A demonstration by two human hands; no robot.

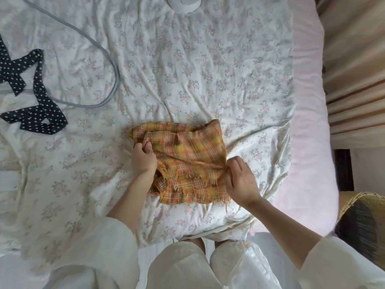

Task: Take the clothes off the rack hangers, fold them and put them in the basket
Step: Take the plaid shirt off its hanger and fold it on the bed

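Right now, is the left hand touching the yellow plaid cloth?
Touching. The head view shows the left hand with its fingers curled into the left edge of the yellow plaid cloth, pinching a fold against the bed.

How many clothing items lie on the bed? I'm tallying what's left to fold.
2: the plaid cloth between both hands at the bed's near edge, and the polka-dot garment at the left edge, partly cropped; more may lie out of frame.

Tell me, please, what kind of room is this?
Most likely a bedroom at home. The plaid cloth lies on a bed with a floral sheet, beige curtains hang at the right, and a woven basket stands beside the bed.
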